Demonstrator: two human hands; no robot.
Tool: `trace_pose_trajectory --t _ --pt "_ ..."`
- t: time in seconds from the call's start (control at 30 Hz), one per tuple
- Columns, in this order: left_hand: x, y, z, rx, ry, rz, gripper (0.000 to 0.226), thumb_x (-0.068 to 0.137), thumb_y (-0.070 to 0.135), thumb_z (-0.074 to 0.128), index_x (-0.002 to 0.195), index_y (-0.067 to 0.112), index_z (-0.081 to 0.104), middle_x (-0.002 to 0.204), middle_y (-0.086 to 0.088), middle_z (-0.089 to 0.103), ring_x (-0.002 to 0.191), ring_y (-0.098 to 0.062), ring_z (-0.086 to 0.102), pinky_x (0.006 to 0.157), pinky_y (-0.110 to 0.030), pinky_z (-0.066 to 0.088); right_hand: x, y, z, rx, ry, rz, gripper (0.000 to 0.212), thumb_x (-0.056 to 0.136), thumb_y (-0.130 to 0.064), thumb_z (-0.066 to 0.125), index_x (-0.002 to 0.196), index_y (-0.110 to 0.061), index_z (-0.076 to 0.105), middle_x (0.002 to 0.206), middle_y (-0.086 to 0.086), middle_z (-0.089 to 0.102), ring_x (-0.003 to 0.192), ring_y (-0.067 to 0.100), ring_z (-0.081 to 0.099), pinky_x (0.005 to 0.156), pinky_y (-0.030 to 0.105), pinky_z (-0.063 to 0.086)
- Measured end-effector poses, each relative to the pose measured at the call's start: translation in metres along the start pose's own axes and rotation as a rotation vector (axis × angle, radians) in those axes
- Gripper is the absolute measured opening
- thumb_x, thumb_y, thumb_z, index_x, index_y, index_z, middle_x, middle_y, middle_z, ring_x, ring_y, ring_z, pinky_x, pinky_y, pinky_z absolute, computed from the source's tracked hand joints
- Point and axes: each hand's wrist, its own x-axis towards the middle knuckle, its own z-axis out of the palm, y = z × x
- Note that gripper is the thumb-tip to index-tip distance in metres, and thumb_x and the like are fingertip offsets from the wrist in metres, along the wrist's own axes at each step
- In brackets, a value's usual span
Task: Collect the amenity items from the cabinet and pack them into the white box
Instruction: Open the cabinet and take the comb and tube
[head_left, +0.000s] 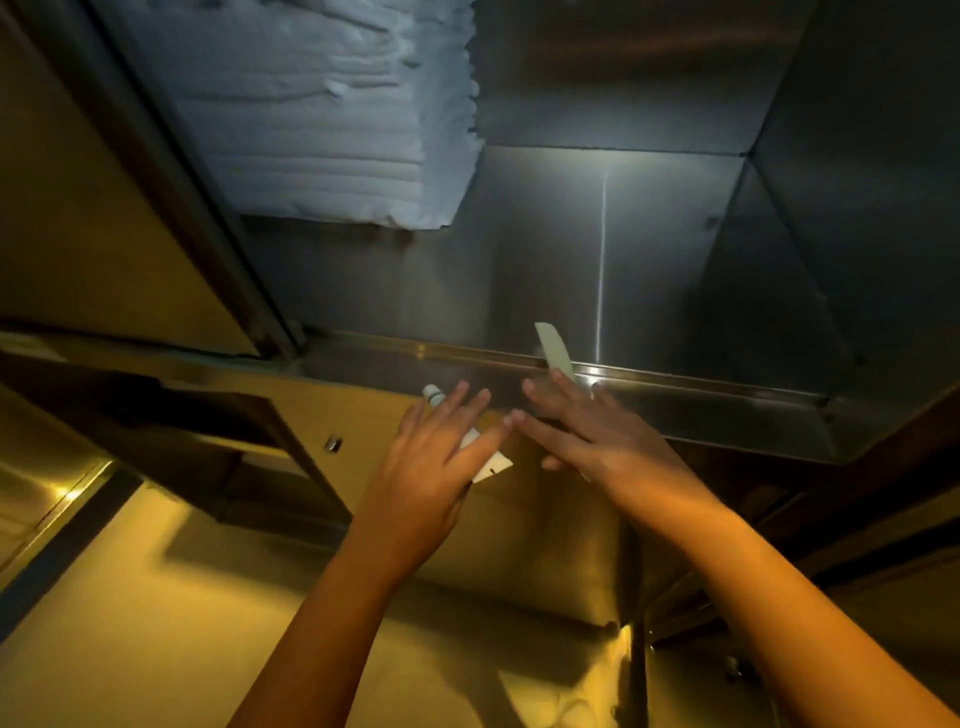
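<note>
A single wide-angle view looked out from the person's head, close to the open stainless-steel cabinet (597, 249) and facing into it over its front edge. The stack of folded white towels (337, 130) filled the upper left. The left hand (431, 467) and right hand (587, 436) reached in from below.

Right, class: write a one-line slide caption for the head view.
Left hand holding a white tube, right hand holding a pale strip, at a steel cabinet; towels stacked inside.

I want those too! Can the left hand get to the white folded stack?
Probably: the cabinet is open and nothing blocks the stack, but the left hand already holds a tube.
</note>
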Motion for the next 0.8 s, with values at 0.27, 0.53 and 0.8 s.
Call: trace_pose_trajectory --t 0.27,0.53,0.8 --pt "-0.083 -0.022 -0.068 0.078 -0.009 -0.208 0.047 0.080 0.004 0.032 0.119 0.004 0.059 0.123 -0.024 0.056 0.116 -0.046 0.047 0.093 -0.060 0.026 0.048 -0.082 0.009 -0.137 0.100 -0.328 0.046 0.080 -0.014 0.053 0.126 -0.009 0.054 0.130 0.021 0.051 0.121 0.040 0.045 0.094 0.052 0.039" --pt "-0.179 -0.045 -0.130 0.218 0.068 -0.387 0.056 0.073 -0.013 0.060 0.124 0.007 0.055 0.128 -0.021 0.053 0.124 -0.041 0.041 0.097 -0.060 0.030 0.098 -0.181 0.027 -0.083 0.130 -0.569 0.051 0.075 -0.009 0.067 0.125 -0.008 0.055 0.132 0.021 0.049 0.122 0.041 0.044 0.095 0.055 0.038" --pt "-0.277 -0.057 -0.186 0.343 0.090 -0.540 0.063 0.058 -0.015 0.076 0.117 0.000 0.060 0.120 -0.025 0.058 0.114 -0.044 0.051 0.093 -0.059 0.029 0.138 -0.298 0.055 -0.029 0.134 -0.799 0.059 0.066 -0.002 0.078 0.121 -0.006 0.058 0.129 0.021 0.052 0.118 0.042 0.047 0.095 0.051 0.032"
